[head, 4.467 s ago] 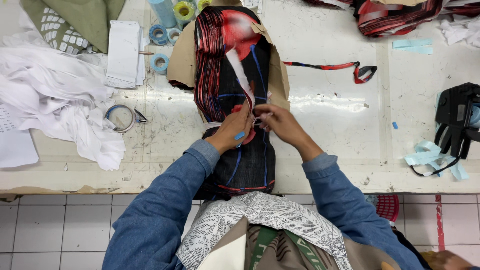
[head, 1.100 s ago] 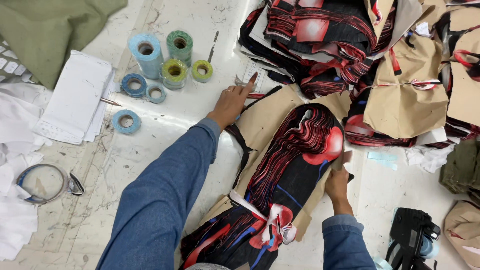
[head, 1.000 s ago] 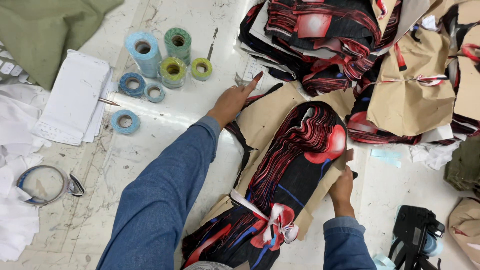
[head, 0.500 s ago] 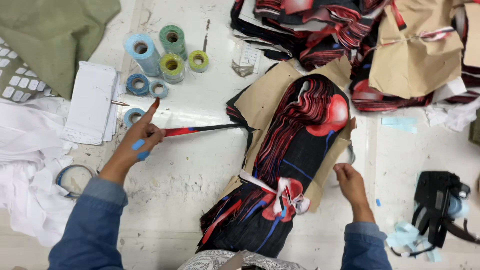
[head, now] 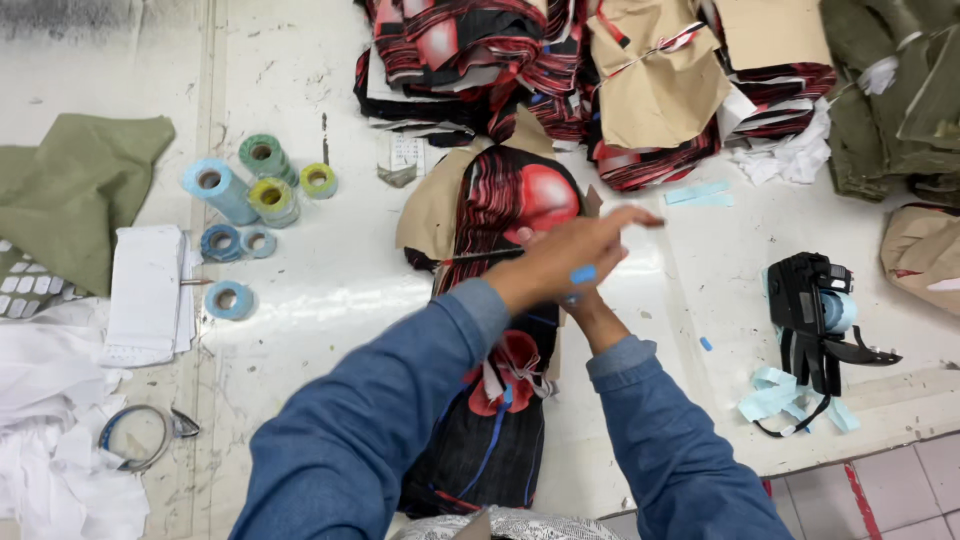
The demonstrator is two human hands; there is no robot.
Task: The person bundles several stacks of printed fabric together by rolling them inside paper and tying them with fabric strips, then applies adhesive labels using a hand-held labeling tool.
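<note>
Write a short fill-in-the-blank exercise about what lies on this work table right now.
1. The left hand reaches across the bundle of red and black cloth pieces, and a small ____ sticker sits on the hand.
2. The black label gun lies to the ____ of the bundle.
3. The rolls of tape stand beside a folded ____ cloth.
4. Both sleeves are made of blue ____.

Missing words: blue; right; green; denim
</note>
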